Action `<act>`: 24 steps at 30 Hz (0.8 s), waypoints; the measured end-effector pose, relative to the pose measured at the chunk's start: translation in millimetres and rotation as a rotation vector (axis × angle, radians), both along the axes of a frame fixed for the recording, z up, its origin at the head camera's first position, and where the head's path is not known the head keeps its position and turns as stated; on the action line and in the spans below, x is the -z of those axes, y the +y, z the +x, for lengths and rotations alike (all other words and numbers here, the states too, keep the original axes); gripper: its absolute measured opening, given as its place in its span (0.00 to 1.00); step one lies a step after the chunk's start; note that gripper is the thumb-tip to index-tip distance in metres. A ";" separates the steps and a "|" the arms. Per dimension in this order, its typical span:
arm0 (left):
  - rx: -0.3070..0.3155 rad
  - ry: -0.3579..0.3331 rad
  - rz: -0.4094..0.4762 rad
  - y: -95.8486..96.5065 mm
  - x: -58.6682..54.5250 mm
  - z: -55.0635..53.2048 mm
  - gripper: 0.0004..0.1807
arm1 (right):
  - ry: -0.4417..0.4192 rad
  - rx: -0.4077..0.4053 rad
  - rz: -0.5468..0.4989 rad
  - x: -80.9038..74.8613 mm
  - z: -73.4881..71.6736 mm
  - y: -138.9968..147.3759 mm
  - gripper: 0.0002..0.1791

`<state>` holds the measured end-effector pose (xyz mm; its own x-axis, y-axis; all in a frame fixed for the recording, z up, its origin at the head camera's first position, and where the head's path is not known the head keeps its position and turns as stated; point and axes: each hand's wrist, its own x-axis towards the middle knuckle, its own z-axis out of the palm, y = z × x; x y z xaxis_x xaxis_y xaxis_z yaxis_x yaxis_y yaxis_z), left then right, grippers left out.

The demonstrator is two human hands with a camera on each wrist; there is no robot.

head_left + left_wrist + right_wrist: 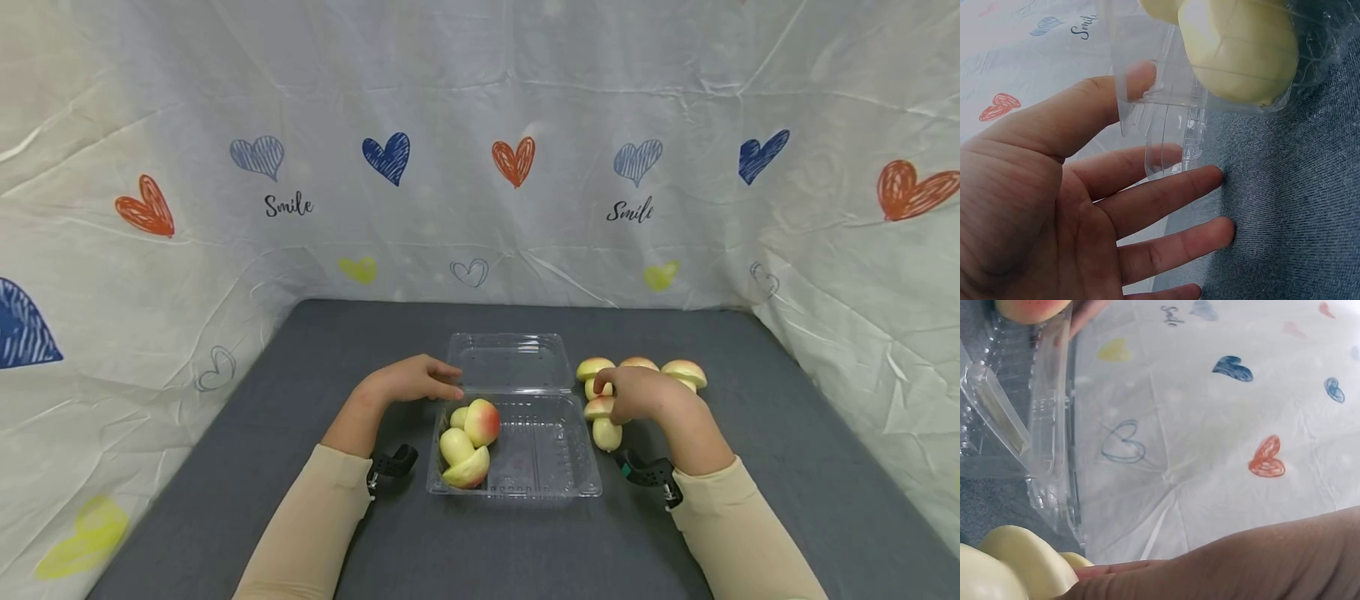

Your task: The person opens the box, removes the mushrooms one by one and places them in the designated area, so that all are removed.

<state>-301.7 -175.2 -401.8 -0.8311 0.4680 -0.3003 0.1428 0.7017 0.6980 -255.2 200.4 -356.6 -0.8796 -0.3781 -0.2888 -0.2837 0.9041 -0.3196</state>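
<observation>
A clear plastic clamshell box [525, 483] stands with its lid [512, 362] folded back. Inside, along its left side, lie two toy mushrooms [482, 423], pale yellow with reddish caps. My left hand [411, 379] is at the box's back left corner, its thumb [1141, 78] at the clear wall and the other fingers spread. To the right of the box, my right hand [648, 396] reaches down over the nearest toy mushroom [607, 433] and pinches it at the cap, index finger bent over the far side. In the right wrist view the thumb side covers part of that mushroom [1029, 562].
Behind the right hand, several more toy mushrooms [684, 372] lie in a row on the dark grey table [480, 550]. A white sheet with printed hearts [513, 162] hangs behind and at both sides. Black wrist straps [648, 472] sit near both sleeves.
</observation>
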 end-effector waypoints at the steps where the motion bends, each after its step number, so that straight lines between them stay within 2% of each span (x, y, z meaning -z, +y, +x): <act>1: 0.001 -0.001 0.000 0.1 0.0 -0.3 0.36 | 0.001 0.000 -0.001 -0.7 0.4 -0.3 0.25; 8: 0.019 0.003 0.000 -0.6 1.7 -2.1 0.36 | 0.006 0.011 -0.016 -9.1 5.5 0.7 0.29; 13: 0.021 -0.002 0.005 -0.9 2.7 -2.8 0.36 | 0.036 -0.002 -0.083 -18.2 12.9 5.0 0.29; 18: 0.016 -0.007 0.001 -0.3 2.1 -2.4 0.36 | 0.108 -0.003 -0.149 -27.8 23.0 5.0 0.25; 24: 0.001 -0.013 0.009 -0.3 1.6 -1.7 0.36 | 0.227 -0.085 -0.205 -35.5 31.0 -5.0 0.22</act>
